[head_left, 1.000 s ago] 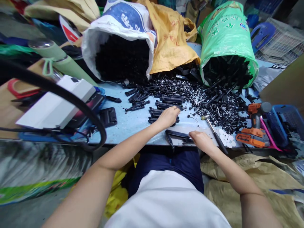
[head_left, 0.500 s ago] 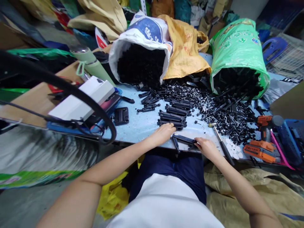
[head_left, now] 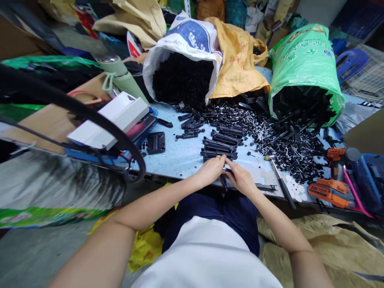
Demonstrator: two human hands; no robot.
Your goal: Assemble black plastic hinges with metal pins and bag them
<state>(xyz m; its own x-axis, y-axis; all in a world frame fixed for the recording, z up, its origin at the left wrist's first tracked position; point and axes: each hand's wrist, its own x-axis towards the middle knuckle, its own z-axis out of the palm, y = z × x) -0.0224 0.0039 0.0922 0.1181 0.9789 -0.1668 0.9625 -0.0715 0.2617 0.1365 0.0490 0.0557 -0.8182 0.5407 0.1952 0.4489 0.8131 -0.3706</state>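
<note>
My left hand (head_left: 212, 170) and my right hand (head_left: 241, 179) meet at the near edge of the light blue table (head_left: 177, 158). Both are closed on a black plastic bar assembly (head_left: 264, 187) that lies there, mostly hidden under them. Just beyond my fingers sits a stack of black plastic bars (head_left: 218, 149). A large heap of small black parts with silver pins (head_left: 282, 144) spreads to the right.
A white sack (head_left: 186, 52) and a green sack (head_left: 303, 60) of black parts lie open at the back, with a yellow sack (head_left: 237, 60) between them. A hammer (head_left: 280, 181), an orange drill (head_left: 336, 160) and white discs (head_left: 294, 188) lie at right. A white box (head_left: 109, 120) is at left.
My left hand drew back from the stacked bars to the table's near edge. My right hand slid left along the black assembly, and the two hands now touch over it.
</note>
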